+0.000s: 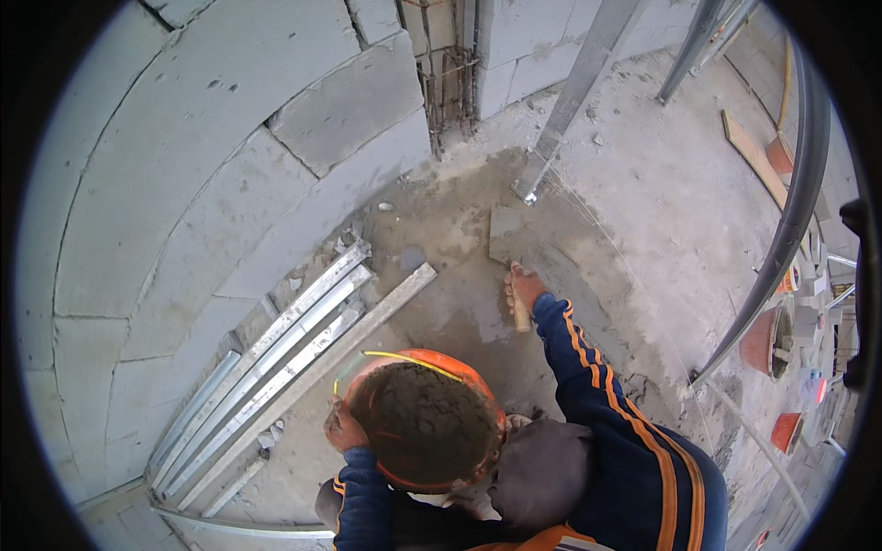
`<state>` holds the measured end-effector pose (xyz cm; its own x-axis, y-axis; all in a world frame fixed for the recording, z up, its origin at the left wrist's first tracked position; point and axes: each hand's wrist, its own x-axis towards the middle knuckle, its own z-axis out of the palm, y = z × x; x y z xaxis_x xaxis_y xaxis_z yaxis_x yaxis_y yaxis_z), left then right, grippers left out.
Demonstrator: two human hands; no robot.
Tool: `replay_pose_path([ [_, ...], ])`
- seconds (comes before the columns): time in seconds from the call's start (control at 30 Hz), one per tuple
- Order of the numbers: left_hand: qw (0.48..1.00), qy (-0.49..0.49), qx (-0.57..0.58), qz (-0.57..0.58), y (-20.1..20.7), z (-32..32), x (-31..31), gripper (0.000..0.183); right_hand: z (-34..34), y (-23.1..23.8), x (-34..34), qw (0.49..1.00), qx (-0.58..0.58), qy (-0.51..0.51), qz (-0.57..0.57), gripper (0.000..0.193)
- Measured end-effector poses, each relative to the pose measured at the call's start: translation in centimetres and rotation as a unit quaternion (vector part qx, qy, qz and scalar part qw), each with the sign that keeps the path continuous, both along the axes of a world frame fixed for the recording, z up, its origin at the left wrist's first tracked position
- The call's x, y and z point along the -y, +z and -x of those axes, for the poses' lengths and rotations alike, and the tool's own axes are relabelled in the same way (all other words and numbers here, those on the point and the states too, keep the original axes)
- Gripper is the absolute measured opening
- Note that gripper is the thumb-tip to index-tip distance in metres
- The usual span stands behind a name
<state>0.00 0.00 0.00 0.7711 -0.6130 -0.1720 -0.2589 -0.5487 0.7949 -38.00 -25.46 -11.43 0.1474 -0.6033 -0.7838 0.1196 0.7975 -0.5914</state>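
Note:
My right hand is closed round the wooden handle of a trowel, its flat grey blade lying against the wet mortar on the floor. My left hand grips the left rim of an orange bucket, close to one end of its yellow handle. Dark grey mortar fills much of the bucket, which stands in front of me beside my knee. Part of the left fingers is hidden by the rim.
Several metal profiles lie on the left along the block wall. A metal post slants up beyond the trowel, and a dark curved bar crosses the right side. A string runs over the floor. Buckets stand far right.

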Motion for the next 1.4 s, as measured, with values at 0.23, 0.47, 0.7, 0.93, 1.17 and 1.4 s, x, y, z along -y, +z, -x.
replay_pose_path([
  [0.23, 1.000, 0.007, -0.012, 0.005, 0.3, 0.5, 0.1, 0.058, -3.0, 1.1, 7.2, 0.989, 0.142, -0.025, 0.020, 0.046],
  [0.47, 0.997, -0.018, 0.063, -0.050, 0.3, 0.1, 0.1, 0.060, -4.7, -1.6, 11.6, 0.979, 0.064, 0.187, 0.039, 0.047],
  [0.7, 0.998, -0.019, 0.059, -0.026, 0.4, 0.5, 0.3, 0.060, -5.8, 0.6, 12.9, 0.943, -0.085, 0.316, 0.061, 0.044],
  [0.93, 0.998, -0.013, 0.057, -0.019, 0.3, 0.5, 0.3, 0.059, 2.3, 4.2, 7.7, 0.988, -0.092, 0.119, 0.035, 0.045],
  [1.17, 0.996, 0.000, 0.065, -0.060, 0.9, 0.7, 0.4, 0.058, 1.4, 2.6, 5.0, 0.939, 0.153, 0.305, -0.035, 0.051],
  [1.4, 0.995, -0.013, 0.099, -0.025, -0.2, 0.3, 0.1, 0.062, -3.0, -1.1, 14.3, 0.987, 0.080, 0.133, 0.046, 0.049],
])
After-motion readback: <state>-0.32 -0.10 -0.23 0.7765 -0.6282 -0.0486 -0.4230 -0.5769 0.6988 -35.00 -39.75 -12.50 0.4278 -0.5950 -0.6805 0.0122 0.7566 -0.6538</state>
